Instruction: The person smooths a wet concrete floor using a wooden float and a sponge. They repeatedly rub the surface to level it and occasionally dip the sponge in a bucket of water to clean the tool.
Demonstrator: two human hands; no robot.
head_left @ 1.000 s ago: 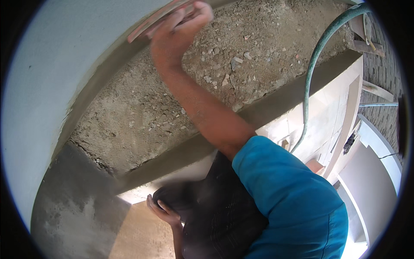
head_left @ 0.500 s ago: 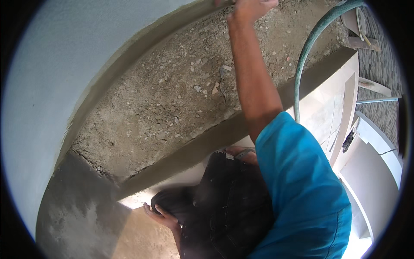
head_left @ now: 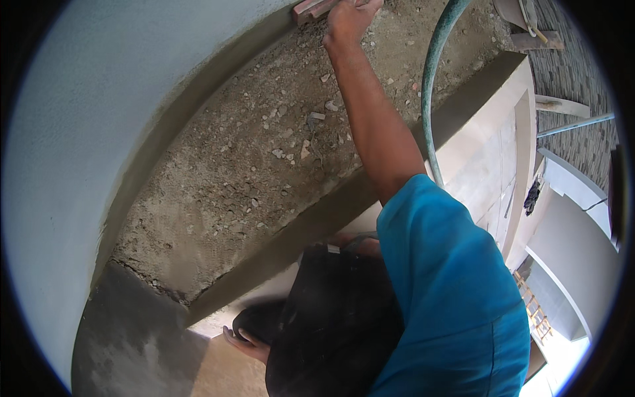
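My right hand reaches far across to the top edge, closed around a reddish, block-like float. Part of the float and some fingers are cut off by the picture's edge. The float rests against the smooth grey mortar band at the foot of the pale curved wall. Low in the view, my left hand lies by the knee of my black trousers, its fingers apart and partly hidden by the cloth.
Rough soil with small stones fills the bed between the wall and a grey ledge. A green hose arches over the ledge on the right. Dark wet mortar covers the lower left. Boards lie at the far right.
My right hand has moved a little left and down in the picture, and the float has come into sight. The whole view has shifted slightly. My left hand stays by the knee.
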